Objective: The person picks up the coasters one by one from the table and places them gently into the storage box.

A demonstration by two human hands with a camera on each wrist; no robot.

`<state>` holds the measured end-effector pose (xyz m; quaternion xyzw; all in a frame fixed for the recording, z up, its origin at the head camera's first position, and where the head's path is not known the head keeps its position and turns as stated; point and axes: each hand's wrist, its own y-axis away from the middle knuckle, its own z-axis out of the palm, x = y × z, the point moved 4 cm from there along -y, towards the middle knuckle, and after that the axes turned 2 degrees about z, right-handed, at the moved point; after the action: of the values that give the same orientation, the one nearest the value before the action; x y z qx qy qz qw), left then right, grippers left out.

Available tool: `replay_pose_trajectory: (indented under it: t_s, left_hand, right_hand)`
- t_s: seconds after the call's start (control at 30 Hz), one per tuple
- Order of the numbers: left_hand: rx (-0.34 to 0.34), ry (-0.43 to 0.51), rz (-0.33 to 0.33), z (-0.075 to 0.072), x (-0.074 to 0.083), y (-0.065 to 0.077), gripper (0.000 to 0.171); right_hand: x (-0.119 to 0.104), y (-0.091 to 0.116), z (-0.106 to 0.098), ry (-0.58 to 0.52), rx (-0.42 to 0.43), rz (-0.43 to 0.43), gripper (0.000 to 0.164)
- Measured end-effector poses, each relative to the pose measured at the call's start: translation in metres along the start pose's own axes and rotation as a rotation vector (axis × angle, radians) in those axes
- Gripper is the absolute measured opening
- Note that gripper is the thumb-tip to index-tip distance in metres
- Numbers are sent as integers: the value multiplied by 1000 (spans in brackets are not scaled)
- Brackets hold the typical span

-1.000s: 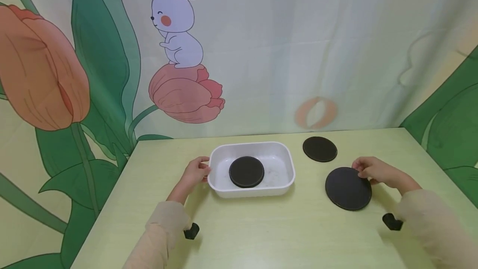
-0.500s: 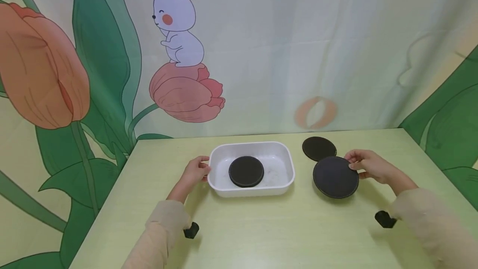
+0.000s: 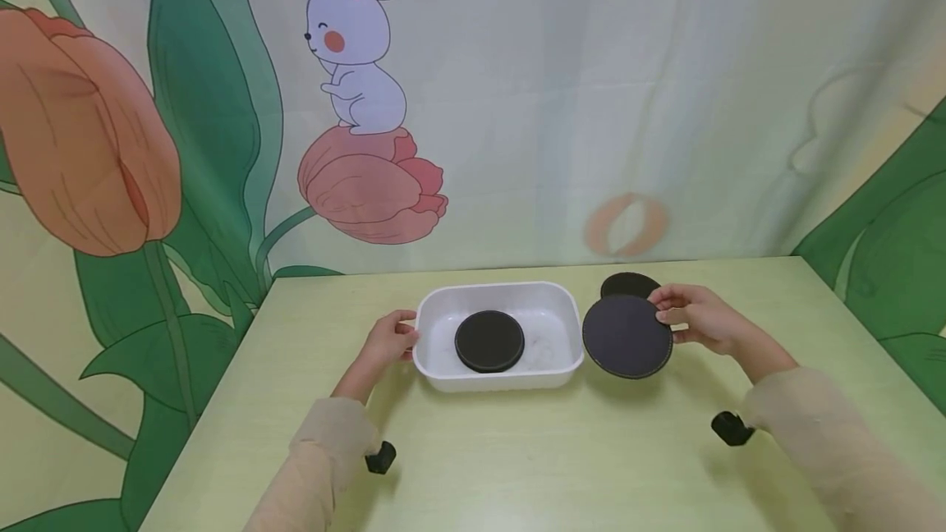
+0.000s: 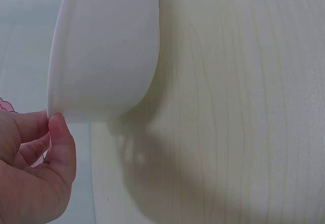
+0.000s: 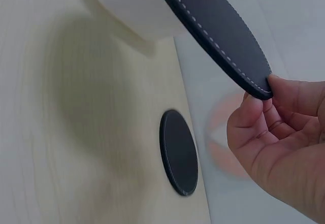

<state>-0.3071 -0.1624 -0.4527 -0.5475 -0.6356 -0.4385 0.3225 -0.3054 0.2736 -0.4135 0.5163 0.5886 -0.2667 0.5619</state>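
My right hand [image 3: 698,317] pinches the edge of a round black coaster [image 3: 628,337] with pale stitching, held above the table beside the container's right end. In the right wrist view the thumb and fingers grip this coaster [image 5: 218,28] at its rim. My left hand [image 3: 389,337] pinches the left rim of a white rectangular container [image 3: 498,382]; the left wrist view shows thumb and finger on that container's [image 4: 104,51] edge. Inside it lies another black coaster [image 3: 489,341]; whether it is one or a stack I cannot tell. A further coaster [image 3: 626,283] lies on the table behind, partly covered by the held one.
The pale wood-grain table [image 3: 532,458] ends at the back against a printed cloth [image 3: 517,105] with a rabbit and tulips. A black wrist device [image 3: 732,428] hangs under the right sleeve, a similar device [image 3: 380,457] under the left.
My right hand has lifted the coaster off the table and carried it leftward and back, up to the container's right end. The left hand and container have stayed in place.
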Motion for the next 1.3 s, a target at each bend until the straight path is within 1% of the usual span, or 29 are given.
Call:
replay_pose_trajectory:
  t_s: [0.23,0.4,0.63,0.9,1.17,1.3]
  left_hand:
    - [1,10,-3,1,-2,-1,39]
    - [7,20,-10,1,-2,-1,38]
    - [6,18,-16,0,-1,0,38]
    - [6,25,-19,-1,-1,0,38]
    - [7,14,-11,-1,-2,-1,38]
    - [9,15,-13,-1,-2,-1,39]
  right_hand:
    - [-15,-9,26,-41,-36,12,25]
    - [-21,-19,43,-57,-34,24,24]
    - [-31,-31,66,-75,-35,21,31]
    - [-37,-44,85,-128,-36,28,32]
    - [-39,-57,103,-179,4,46,31]
    - [-38,-63,110,-225,33,65,30]
